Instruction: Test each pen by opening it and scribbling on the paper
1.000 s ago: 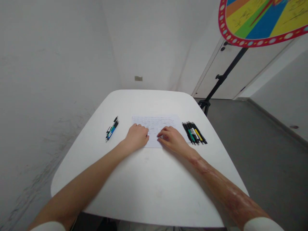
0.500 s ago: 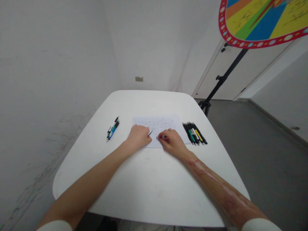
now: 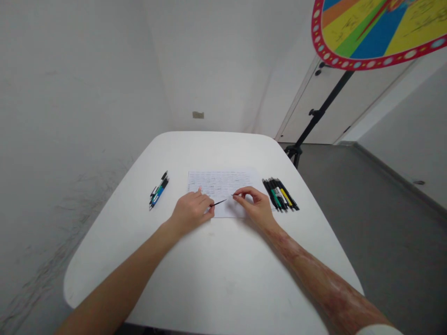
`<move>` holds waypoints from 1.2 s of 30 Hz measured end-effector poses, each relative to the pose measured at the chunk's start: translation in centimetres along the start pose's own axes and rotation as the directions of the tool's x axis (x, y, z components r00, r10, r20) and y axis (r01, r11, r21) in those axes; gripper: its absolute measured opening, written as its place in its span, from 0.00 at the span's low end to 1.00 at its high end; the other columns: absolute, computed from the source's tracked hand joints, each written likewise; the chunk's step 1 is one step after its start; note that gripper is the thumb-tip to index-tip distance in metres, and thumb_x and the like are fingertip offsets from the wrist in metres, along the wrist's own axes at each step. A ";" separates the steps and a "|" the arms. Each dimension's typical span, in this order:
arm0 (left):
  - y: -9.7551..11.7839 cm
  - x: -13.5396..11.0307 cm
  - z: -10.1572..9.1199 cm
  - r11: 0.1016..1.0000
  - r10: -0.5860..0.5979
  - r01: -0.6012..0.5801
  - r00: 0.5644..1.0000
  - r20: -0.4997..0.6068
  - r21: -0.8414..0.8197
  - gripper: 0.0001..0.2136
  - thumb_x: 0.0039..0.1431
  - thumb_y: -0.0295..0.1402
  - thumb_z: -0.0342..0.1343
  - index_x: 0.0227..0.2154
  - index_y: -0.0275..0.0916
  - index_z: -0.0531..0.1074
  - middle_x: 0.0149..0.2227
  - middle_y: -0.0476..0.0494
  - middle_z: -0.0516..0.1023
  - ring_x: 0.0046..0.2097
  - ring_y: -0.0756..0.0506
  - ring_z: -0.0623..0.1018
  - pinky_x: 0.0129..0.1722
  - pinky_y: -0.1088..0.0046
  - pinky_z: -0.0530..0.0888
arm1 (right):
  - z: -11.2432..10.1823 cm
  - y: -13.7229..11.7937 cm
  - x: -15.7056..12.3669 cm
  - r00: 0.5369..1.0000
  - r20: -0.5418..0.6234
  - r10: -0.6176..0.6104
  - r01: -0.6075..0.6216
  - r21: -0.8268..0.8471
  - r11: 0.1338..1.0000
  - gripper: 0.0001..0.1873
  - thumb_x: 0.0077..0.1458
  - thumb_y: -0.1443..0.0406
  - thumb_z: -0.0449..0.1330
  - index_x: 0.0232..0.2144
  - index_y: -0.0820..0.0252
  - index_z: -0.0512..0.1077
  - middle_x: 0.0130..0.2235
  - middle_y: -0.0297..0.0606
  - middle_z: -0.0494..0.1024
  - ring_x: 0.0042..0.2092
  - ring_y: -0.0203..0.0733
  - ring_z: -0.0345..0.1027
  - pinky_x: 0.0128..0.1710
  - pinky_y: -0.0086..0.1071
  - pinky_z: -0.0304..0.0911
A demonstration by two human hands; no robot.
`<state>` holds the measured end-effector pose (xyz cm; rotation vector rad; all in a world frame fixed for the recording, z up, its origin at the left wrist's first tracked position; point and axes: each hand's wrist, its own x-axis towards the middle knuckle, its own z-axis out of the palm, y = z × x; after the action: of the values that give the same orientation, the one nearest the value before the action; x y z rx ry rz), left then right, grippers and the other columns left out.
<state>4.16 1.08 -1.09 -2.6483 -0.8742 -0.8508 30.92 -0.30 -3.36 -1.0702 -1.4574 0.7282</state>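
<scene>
Rod: thin dark rod [image 3: 219, 203] spans the gap between left hand [image 3: 190, 213] and right hand [image 3: 257, 204], just over the near edge of the sheet of paper [image 3: 223, 181].
Left hand: curled shut, fingers closed on one end of the rod; what else the fist holds cannot be told.
Right hand: thumb and forefinger pinch the other end.
Change: a second ago the hands lay close with no rod showing, then a short tip poked from the left fist; now they are apart.
Reading: the rod seems drawn out of something in the fist, perhaps a pen's refill.
Nearby: row of pens [image 3: 280, 194] right of the sheet, bunch of pens [image 3: 158, 190] left, on the white table [image 3: 216, 279].
</scene>
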 end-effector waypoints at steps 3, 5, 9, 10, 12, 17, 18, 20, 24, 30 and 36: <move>0.1 0.0 -0.2 0.999 0.038 -0.037 0.998 -0.051 0.027 0.05 0.70 0.27 0.61 0.37 0.40 0.79 0.33 0.47 0.85 0.37 0.44 0.84 0.49 0.62 0.82 | -0.1 0.0 -0.2 1.000 0.016 -0.006 0.006 -0.012 1.000 0.04 0.61 0.60 0.74 0.39 0.51 0.85 0.38 0.36 0.85 0.41 0.46 0.75 0.49 0.44 0.69; 0.3 0.3 -0.3 0.997 0.061 -0.058 0.995 -0.083 0.042 0.05 0.70 0.27 0.60 0.36 0.40 0.78 0.32 0.48 0.84 0.35 0.44 0.83 0.46 0.64 0.82 | -0.1 -0.3 -0.3 0.999 0.034 -0.022 0.023 -0.019 1.000 0.03 0.62 0.61 0.73 0.39 0.50 0.86 0.38 0.36 0.85 0.40 0.46 0.75 0.49 0.44 0.69; 0.4 0.5 -0.3 0.995 0.092 -0.088 0.989 -0.112 0.043 0.06 0.71 0.27 0.59 0.36 0.40 0.77 0.31 0.48 0.83 0.34 0.45 0.82 0.45 0.64 0.82 | -0.2 -0.8 -0.5 0.995 0.081 -0.057 0.060 -0.031 0.998 0.02 0.64 0.60 0.72 0.40 0.49 0.86 0.38 0.37 0.86 0.40 0.46 0.75 0.47 0.45 0.70; 0.4 0.4 -0.2 0.995 0.093 -0.089 0.990 -0.111 0.043 0.06 0.71 0.26 0.59 0.36 0.40 0.78 0.31 0.48 0.83 0.34 0.45 0.83 0.45 0.64 0.83 | -0.2 -0.9 -0.5 0.994 0.088 -0.062 0.065 -0.032 0.997 0.02 0.64 0.60 0.72 0.40 0.49 0.86 0.38 0.37 0.86 0.40 0.46 0.76 0.46 0.44 0.70; 0.4 0.4 -0.1 0.995 0.091 -0.087 0.991 -0.103 0.041 0.06 0.70 0.26 0.59 0.36 0.39 0.78 0.32 0.48 0.83 0.34 0.45 0.83 0.46 0.63 0.83 | -0.3 -1.0 -0.5 0.993 0.095 -0.072 0.075 -0.033 0.997 0.02 0.64 0.60 0.73 0.39 0.49 0.86 0.38 0.37 0.86 0.39 0.46 0.76 0.45 0.44 0.71; 0.3 0.3 -0.2 0.995 0.090 -0.087 0.994 -0.065 0.047 0.07 0.72 0.27 0.58 0.36 0.39 0.79 0.32 0.48 0.84 0.35 0.45 0.82 0.51 0.61 0.83 | -0.2 -1.0 -0.4 0.991 0.101 -0.085 0.091 -0.052 0.995 0.03 0.65 0.59 0.72 0.39 0.49 0.86 0.38 0.37 0.86 0.39 0.47 0.76 0.45 0.46 0.72; 0.4 0.3 -0.2 0.995 0.090 -0.088 0.994 -0.056 0.050 0.07 0.72 0.27 0.58 0.36 0.39 0.79 0.32 0.48 0.84 0.35 0.45 0.82 0.51 0.61 0.83 | -0.1 -0.9 -0.4 0.991 0.101 -0.086 0.092 -0.057 0.994 0.03 0.65 0.59 0.72 0.39 0.49 0.86 0.37 0.38 0.86 0.39 0.47 0.76 0.46 0.46 0.72; 0.5 0.3 -0.2 0.995 0.086 -0.085 0.996 -0.036 0.048 0.08 0.72 0.27 0.58 0.36 0.40 0.79 0.32 0.48 0.84 0.35 0.46 0.82 0.52 0.60 0.83 | -0.1 -1.0 -0.4 0.990 0.109 -0.088 0.095 -0.065 0.993 0.03 0.65 0.59 0.72 0.38 0.48 0.86 0.37 0.38 0.86 0.39 0.47 0.76 0.45 0.46 0.72; 0.6 0.3 0.0 0.997 0.067 -0.067 0.998 -0.004 0.040 0.08 0.73 0.28 0.57 0.37 0.41 0.80 0.33 0.47 0.84 0.37 0.45 0.83 0.55 0.60 0.82 | 0.0 -1.1 -0.5 0.981 0.167 -0.099 0.114 -0.088 0.990 0.02 0.66 0.59 0.71 0.39 0.48 0.86 0.37 0.37 0.86 0.40 0.46 0.77 0.45 0.45 0.72; 0.8 0.4 0.1 0.997 0.072 -0.072 0.997 0.006 0.029 0.07 0.73 0.28 0.57 0.39 0.42 0.79 0.34 0.48 0.84 0.38 0.45 0.83 0.56 0.60 0.81 | 0.0 -1.1 -0.5 0.970 0.220 -0.107 0.131 -0.098 0.986 0.03 0.66 0.60 0.71 0.42 0.48 0.85 0.39 0.37 0.86 0.41 0.46 0.77 0.46 0.44 0.71; 0.8 0.4 0.1 0.994 0.090 -0.087 0.995 -0.041 0.061 0.07 0.74 0.28 0.58 0.38 0.41 0.79 0.34 0.48 0.84 0.38 0.45 0.83 0.57 0.60 0.81 | 0.0 -1.5 -0.5 0.974 0.201 -0.103 0.119 -0.067 0.991 0.06 0.64 0.61 0.71 0.43 0.52 0.81 0.42 0.38 0.86 0.41 0.45 0.76 0.47 0.43 0.72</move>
<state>4.95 0.66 -0.94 -2.5860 -0.7534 -0.8449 30.60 -1.35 -2.25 -0.9886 -1.7142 0.7170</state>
